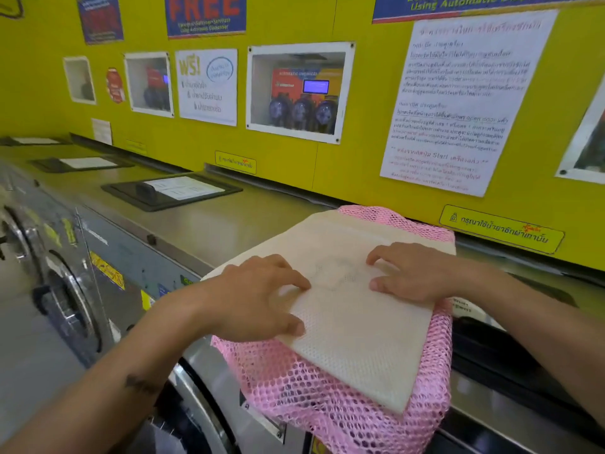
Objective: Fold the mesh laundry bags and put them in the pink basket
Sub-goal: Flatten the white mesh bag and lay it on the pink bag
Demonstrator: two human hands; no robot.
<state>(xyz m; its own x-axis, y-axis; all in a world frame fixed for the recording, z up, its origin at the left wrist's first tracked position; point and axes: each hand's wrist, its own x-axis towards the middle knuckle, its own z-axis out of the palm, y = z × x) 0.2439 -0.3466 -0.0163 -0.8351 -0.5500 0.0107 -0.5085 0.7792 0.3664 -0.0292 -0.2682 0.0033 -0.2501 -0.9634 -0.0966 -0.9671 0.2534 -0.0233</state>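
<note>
A cream-white fine-mesh laundry bag (353, 322) lies flat as a rectangle on top of a pink coarse-net laundry bag (327, 407), which spreads under it and droops over the front edge of the grey metal washing-machine top (229, 224). By the look of it the white bag is partly folded and being smoothed; the pink one beneath seems not yet folded. No pink basket shows anywhere, so nothing appears to have gone in. The left hand (255, 296) rests on the white bag's left edge, fingers curled loosely, thumb and forefinger pressing the cloth, not closed round it. The right hand (412, 273) lies on the bag's far right part, fingers bent, fingertips pressing down, clasping nothing
</note>
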